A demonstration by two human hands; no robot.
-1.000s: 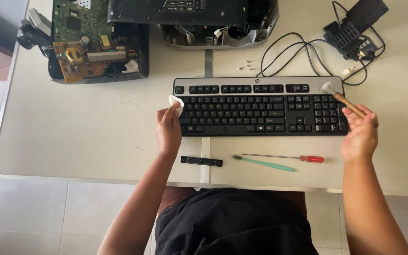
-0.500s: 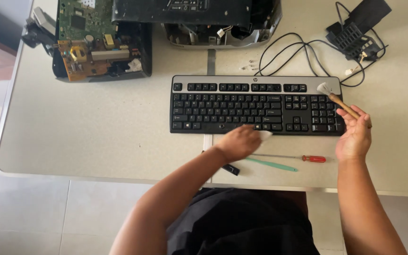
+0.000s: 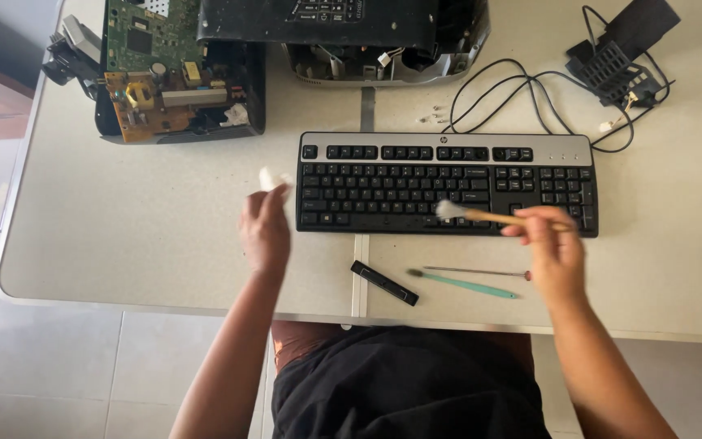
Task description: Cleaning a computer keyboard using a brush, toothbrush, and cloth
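Note:
A black and silver keyboard [image 3: 416,175] lies across the middle of the pale table [image 3: 123,244]. My right hand [image 3: 552,248] grips a wooden-handled brush [image 3: 485,215] whose pale bristles rest on the lower keys near the keyboard's middle. My left hand [image 3: 264,228] is just left of the keyboard and pinches a small white wad [image 3: 270,177], blurred by motion.
Near the front edge lie a short black bar [image 3: 383,283], a teal tool [image 3: 465,284] and a thin screwdriver [image 3: 474,271]. At the back stand an opened device with a green circuit board [image 3: 172,69], a dark casing [image 3: 367,32], looped black cables [image 3: 522,89] and a black adapter [image 3: 619,49].
My left hand went from below the keyboard back to its left end with the white wad. My right hand swung the brush from the keyboard's right corner to its lower middle keys.

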